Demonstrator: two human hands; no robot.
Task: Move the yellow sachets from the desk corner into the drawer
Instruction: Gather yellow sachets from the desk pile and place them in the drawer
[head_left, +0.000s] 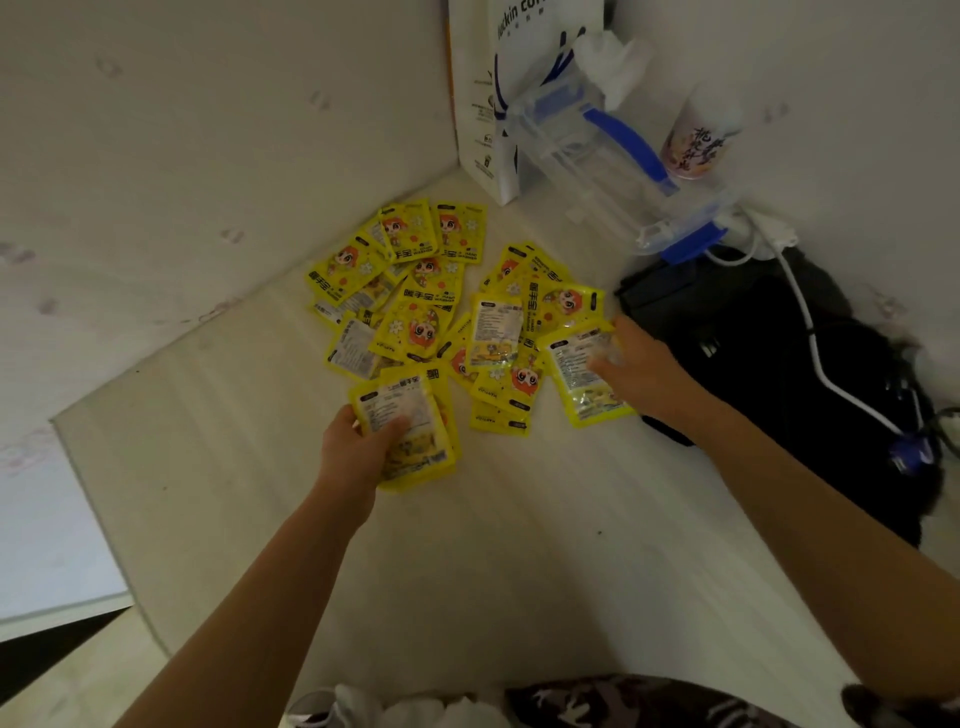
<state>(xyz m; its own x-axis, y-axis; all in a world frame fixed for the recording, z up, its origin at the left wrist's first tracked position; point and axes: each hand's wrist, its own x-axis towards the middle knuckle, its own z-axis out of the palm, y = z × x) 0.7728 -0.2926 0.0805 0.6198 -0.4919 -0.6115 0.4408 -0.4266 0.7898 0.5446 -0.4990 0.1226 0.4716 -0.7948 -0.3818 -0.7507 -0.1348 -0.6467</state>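
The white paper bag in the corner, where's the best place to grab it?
Grip the white paper bag by its blue handles at the top, coming from above: it stands upright against the wall, with the clear plastic box crowding its right side.

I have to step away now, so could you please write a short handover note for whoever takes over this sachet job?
Left hand: gripping a small stack of sachets just above the desk.
Right hand: fingers closing on one sachet at the right edge of the pile.
Most yellow sachets are spread loose in the desk corner, overlapping, some face up and some face down.
Drawer: not in view, so nothing shows as stored.
Left to do: gather the rest and carry all to the drawer.
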